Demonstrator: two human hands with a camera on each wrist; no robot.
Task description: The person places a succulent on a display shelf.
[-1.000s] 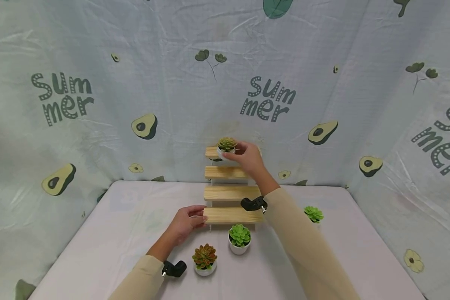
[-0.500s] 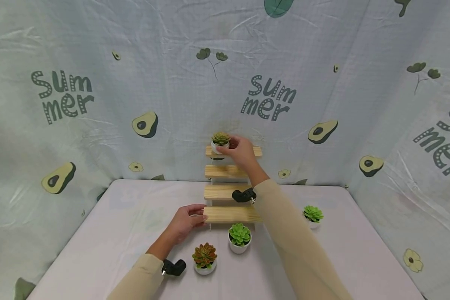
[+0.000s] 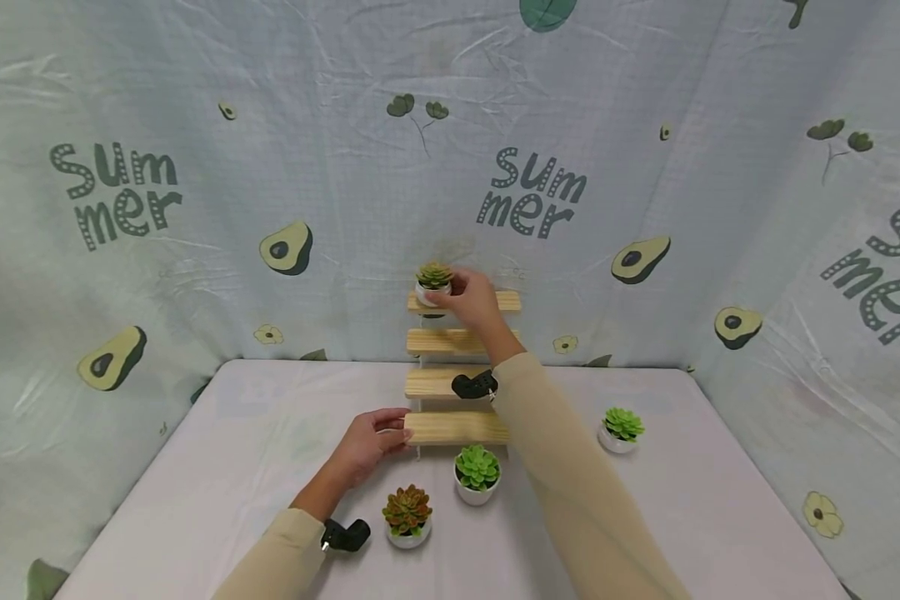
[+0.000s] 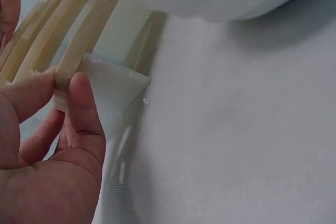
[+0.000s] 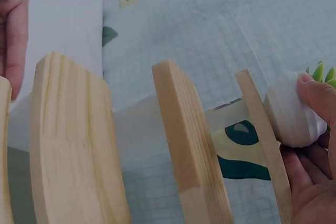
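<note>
A tiered wooden shelf (image 3: 457,428) stands at the middle back of the table in the head view. On the left part of its top plank sits a succulent in a white pot (image 3: 434,283); my right hand (image 3: 472,300) grips that pot from the right. The right wrist view shows the white pot (image 5: 291,111) against the top plank (image 5: 265,140), thumb and fingers around it. My left hand (image 3: 371,446) pinches the left end of the lowest plank, and the left wrist view shows thumb and fingers of the left hand (image 4: 63,145) on that plank end (image 4: 86,35).
A bright green succulent (image 3: 477,473) stands in front of the shelf, with a reddish-brown succulent (image 3: 407,515) nearer the front left. Another green succulent (image 3: 621,428) is to the right, past my right forearm. Printed cloth (image 3: 375,192) hangs behind the table.
My right hand has moved left along the top plank with the potted succulent, to the plank's left end. The left hand keeps its hold on the lowest plank.
</note>
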